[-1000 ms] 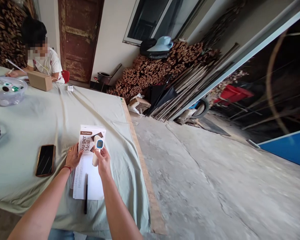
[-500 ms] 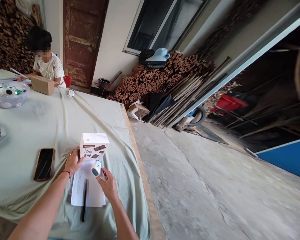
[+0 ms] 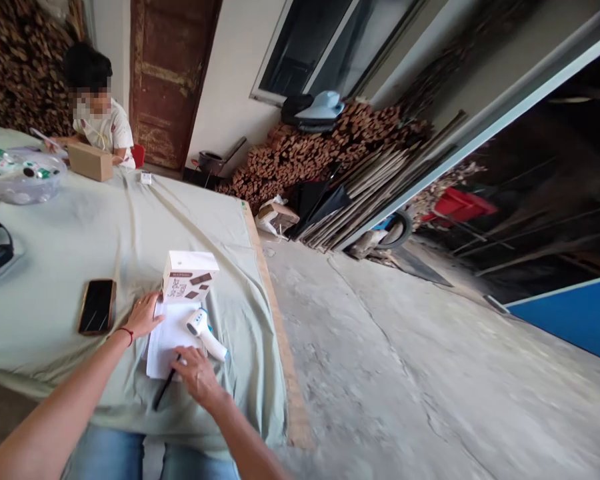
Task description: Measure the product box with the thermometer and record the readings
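Note:
My left hand lies flat with its fingers stretched over the left edge of a stack of white paper. Over the lower right of the sheets, my right hand has its fingertips closed on the upper part of a black pen. A white and blue infrared thermometer lies on its side just beyond my right hand, partly on the paper. Behind the sheets stands a white box printed "Super Meal". To the left of my left hand lies a dark phone in a brown case.
A pale green cloth covers the table, whose wooden edge runs along the right. At the far left are a clear bowl with bottles, a black headband-like item, a cardboard box and a seated person.
My right hand has let go of the thermometer, now lying on its side, and moved down to grasp the pen. My left hand stays at the paper's edge. The view has shifted slightly.

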`<act>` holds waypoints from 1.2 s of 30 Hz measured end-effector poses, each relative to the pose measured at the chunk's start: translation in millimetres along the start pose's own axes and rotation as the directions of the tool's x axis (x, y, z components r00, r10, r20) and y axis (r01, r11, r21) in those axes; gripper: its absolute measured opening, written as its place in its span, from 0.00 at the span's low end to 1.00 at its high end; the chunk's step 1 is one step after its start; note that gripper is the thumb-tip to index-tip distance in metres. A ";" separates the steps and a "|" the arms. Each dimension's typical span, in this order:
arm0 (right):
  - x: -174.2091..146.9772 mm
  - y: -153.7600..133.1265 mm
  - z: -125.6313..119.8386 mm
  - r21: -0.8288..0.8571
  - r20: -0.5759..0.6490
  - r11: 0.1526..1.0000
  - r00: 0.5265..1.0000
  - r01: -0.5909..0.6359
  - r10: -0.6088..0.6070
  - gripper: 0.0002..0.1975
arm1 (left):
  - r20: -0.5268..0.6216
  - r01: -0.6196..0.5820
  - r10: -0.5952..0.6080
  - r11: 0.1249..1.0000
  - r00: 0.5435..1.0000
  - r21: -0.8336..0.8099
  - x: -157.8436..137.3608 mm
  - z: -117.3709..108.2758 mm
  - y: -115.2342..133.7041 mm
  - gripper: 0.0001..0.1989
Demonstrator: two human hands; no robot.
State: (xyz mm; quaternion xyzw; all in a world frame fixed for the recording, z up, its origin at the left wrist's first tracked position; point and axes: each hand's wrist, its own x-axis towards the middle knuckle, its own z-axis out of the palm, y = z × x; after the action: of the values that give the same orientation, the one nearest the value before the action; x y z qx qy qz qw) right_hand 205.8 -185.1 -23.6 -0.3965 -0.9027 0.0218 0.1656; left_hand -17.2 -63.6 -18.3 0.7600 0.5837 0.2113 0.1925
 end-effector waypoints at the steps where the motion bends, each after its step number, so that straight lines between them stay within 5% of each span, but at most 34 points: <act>1: -4.4 4.2 -4.0 0.012 -0.006 1.000 1.000 0.002 -0.002 0.11 | 0.023 -0.017 0.017 1.000 1.000 0.001 -10.8 -1.8 -0.7 0.31; 5: -18.0 12.5 -12.9 0.246 -0.176 0.965 0.975 -0.087 0.133 0.06 | 0.102 -0.174 0.164 0.980 0.981 0.095 -50.4 -8.1 -2.4 0.24; 8: -17.5 0.2 -9.3 0.577 -0.310 0.787 0.832 -0.220 0.460 0.04 | 0.119 -0.205 0.192 0.972 0.974 0.116 -71.5 -10.5 0.7 0.23; 10: -11.3 -15.5 -3.1 0.758 -0.265 0.598 0.715 -0.260 0.647 0.06 | 0.117 -0.213 0.199 0.969 0.973 0.127 -82.3 -11.1 5.3 0.24; 13: 1.9 -39.5 9.2 0.890 -0.127 0.374 0.648 -0.259 0.751 0.08 | 0.113 -0.225 0.210 0.963 0.971 0.146 -95.9 -11.4 14.1 0.25; 17: 10.6 -56.0 25.0 0.893 -0.094 0.328 0.584 -0.309 0.806 0.07 | 0.090 -0.256 0.243 0.949 0.966 0.182 -109.5 -11.9 25.8 0.28; 28: 2.2 -55.6 35.5 0.769 -0.168 0.530 0.687 -0.356 0.706 0.05 | 0.064 -0.246 0.239 0.955 0.969 0.164 -113.1 -10.9 35.7 0.27; 36: 0.3 -55.2 33.4 0.724 -0.159 0.576 0.720 -0.380 0.675 0.04 | 0.064 -0.232 0.225 0.964 0.972 0.128 -113.4 -10.5 36.7 0.28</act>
State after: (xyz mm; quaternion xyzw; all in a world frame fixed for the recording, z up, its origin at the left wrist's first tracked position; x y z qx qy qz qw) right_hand 155.9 -219.6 -45.7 -0.5655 -0.6132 0.2947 0.4662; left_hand -19.3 -181.9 -0.6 0.8384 0.5001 0.1738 0.1295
